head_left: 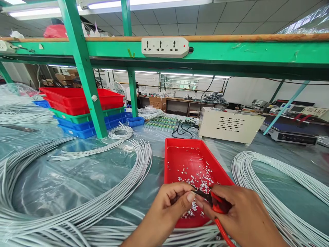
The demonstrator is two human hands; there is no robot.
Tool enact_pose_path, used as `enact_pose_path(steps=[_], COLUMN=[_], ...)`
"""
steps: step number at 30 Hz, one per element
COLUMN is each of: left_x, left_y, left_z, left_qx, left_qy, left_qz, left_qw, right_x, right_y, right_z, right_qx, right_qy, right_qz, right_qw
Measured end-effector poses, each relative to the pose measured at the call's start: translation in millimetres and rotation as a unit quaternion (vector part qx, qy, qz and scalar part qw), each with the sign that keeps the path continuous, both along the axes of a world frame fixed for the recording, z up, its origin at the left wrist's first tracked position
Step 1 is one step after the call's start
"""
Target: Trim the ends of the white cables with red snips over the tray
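Note:
Over the near end of a red tray (pixel 171 164), both hands come together at the fingertips. My right hand (pixel 246 214) is closed around a pair of red-handled cutters (pixel 223 231), whose dark jaws point left toward my other hand. My left hand (pixel 164 212) pinches with thumb and index finger right at those jaws; what it holds is too small and covered to make out. Small silvery scraps (pixel 203 181) lie scattered on the tray's floor. Bundles of white cable run beneath my wrists.
Coiled white cables (pixel 138 164) spread on the left, and another coil (pixel 246 168) lies right. Stacked trays (pixel 84 99) stand behind the green post (pixel 88 75). A beige metal box (pixel 228 125) sits behind the red tray. A power strip (pixel 164 47) hangs on the shelf beam.

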State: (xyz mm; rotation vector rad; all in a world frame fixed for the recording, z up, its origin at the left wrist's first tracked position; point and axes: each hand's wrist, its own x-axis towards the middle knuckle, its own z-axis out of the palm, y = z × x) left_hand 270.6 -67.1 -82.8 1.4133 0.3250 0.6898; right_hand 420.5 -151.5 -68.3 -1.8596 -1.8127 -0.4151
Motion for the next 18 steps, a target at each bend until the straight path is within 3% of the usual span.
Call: enact_pose_path(steps=[7,12,15,18], left_x=[-2,0,0,-4], left_y=[1,-4,-7,-8], left_z=[-0.8,-2.7,-3.3,-3.1], left_qx=[-0.017,-0.003,0.115,0.306], left_qy=[0.004,-0.02,-0.006,-0.018], left_qz=[0.021,0.098,0.187,0.266], left_qw=[1.0,0.995,0.976,0.914], right_x=[0,-4,-10,-17], right_y=[-3,-4,-5,-7], right_z=[-0.5,-2.5,-2.5,-2.4], right_qx=[-0.023,-0.028,-0.039,-0.049], right_qy=[-0.02,-0.02,0.0,0.034], right_qz=[0.011,-0.002,-0.035,-0.079], right_qw=[0.999,0.999,0.999,0.995])
